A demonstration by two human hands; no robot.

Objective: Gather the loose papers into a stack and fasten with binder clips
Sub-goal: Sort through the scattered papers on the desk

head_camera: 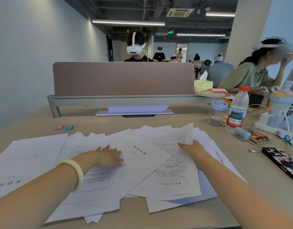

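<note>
Several loose printed papers (139, 156) lie spread and overlapping across the desk in front of me. My left hand (107, 156) rests flat on the sheets left of centre, fingers pointing right; a pale bangle sits on that wrist. My right hand (194, 152) grips the right edge of a printed sheet (173, 162) that lies on top of the pile, thumb on top. Two binder clips, one pink (58, 127) and one teal (69, 127), sit side by side on the bare desk beyond the papers at the left.
A brown desk divider (123, 79) stands behind the papers, with a white stack (137, 109) at its foot. At right are a water bottle (236, 111), a lidded jar (217, 113), a power strip (273, 123), cables and a phone (282, 161). People sit beyond.
</note>
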